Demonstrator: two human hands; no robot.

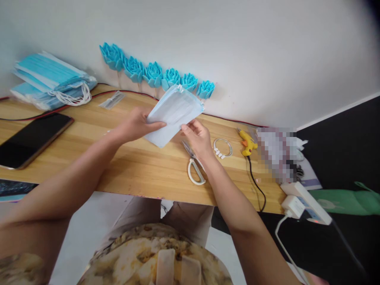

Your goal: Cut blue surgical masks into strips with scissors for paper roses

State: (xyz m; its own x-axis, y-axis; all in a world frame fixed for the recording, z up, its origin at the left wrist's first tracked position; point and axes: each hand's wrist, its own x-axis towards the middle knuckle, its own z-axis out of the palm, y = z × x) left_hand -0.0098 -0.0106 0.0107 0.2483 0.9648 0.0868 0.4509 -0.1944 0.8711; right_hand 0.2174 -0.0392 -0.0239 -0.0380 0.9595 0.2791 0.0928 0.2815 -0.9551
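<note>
White-handled scissors (193, 157) lie on the near part of the wooden table (154, 170), just beside the right hand (200, 138), likely for easy reach. A layered pale-blue sheet (175, 114) is held up above the boards: the left hand (135, 123) is clamped on its lower left side, thumb in front, probably to keep the layers flush. The right hand meets the lower right edge; from where I stand, I cannot tell whether it pinches or merely steadies. Farther back, blue flowers (153, 74) stand against the wall (246, 59), apparently to spare their petals. The count, near to far: one pair of scissors, one phone (34, 138), one tape-like ring (218, 152), one yellow glue gun (248, 145), one pile of face masks (50, 75), too overlapped to number, and six flowers.
</note>
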